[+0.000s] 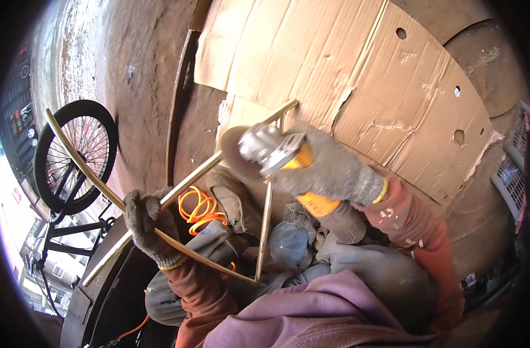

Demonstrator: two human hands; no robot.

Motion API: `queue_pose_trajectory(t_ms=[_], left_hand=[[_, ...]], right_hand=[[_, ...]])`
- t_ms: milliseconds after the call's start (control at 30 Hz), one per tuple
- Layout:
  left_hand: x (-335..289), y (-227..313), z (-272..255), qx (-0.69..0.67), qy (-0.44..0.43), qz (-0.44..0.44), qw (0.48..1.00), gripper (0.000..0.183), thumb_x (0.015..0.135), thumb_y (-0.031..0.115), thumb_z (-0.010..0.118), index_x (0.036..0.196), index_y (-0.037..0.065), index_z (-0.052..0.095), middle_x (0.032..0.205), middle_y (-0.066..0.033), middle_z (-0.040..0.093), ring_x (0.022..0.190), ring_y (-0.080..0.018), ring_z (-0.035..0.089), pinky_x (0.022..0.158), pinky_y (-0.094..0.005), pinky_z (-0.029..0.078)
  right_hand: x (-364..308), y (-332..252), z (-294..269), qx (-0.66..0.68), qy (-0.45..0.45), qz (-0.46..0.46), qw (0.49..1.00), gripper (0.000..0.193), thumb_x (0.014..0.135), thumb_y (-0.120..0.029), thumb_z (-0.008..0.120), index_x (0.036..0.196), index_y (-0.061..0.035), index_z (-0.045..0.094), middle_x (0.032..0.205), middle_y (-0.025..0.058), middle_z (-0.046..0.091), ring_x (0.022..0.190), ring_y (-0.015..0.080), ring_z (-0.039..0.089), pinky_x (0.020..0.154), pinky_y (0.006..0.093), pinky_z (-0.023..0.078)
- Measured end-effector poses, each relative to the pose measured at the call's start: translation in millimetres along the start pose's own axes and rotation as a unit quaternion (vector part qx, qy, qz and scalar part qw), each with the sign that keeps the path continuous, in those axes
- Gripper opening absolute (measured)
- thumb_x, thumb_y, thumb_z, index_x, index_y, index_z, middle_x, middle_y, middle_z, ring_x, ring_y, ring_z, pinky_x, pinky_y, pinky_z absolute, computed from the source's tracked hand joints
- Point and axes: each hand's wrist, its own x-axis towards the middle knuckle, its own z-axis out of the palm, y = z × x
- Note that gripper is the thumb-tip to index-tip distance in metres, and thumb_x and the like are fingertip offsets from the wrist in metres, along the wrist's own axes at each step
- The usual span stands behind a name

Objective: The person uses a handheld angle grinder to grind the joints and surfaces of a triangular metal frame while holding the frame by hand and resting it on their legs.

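My right hand (328, 162), in a grey knit glove, is wrapped round a yellow and grey angle grinder (320, 204). The grinder's brown disc (240, 152) looks blurred and lies at a bar of a brass-coloured metal tube frame (195, 176); whether it touches the bar I cannot tell. My left hand (150, 226), gloved too, is closed round the frame's tubes at the left. One curved tube of the frame reaches up to the far left, and a corner comes down close to my lap.
A large flattened cardboard sheet (311, 58) with holes covers the ground ahead. An orange cord (198, 211) lies coiled beside my boot (233, 194). A black bicycle (73, 156) stands at the left. Plastic crates (511, 174) sit at the right edge.
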Motion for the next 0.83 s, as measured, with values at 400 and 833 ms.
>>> queue_pose_trajectory(t_ms=[400,833], left_hand=[[10.8,-16.1,-29.0,0.24,0.117,0.0,0.964,0.036,0.113,0.01,0.054,0.145,-0.006,0.058,0.092,-0.0009,0.052,0.085,-0.0129,0.051,0.085,-0.0306,0.048],[43.9,-9.4,-45.8,-0.124,-0.059,-0.061,0.989,0.037,0.113,0.003,0.05,0.148,-0.01,0.052,0.1,-0.0058,0.053,0.091,-0.0124,0.052,0.082,-0.0262,0.048]], right_hand=[[-15.8,-5.0,-23.7,0.069,-0.047,0.052,0.995,0.06,0.085,-0.027,0.095,0.127,-0.0003,0.063,0.115,0.0092,0.073,0.108,0.0185,0.069,0.093,0.0372,0.058],[1.4,6.1,-66.7,0.004,0.027,0.084,0.996,0.074,0.086,-0.028,0.095,0.139,0.0004,0.052,0.105,0.0132,0.073,0.082,0.0192,0.074,0.07,0.0339,0.063]])
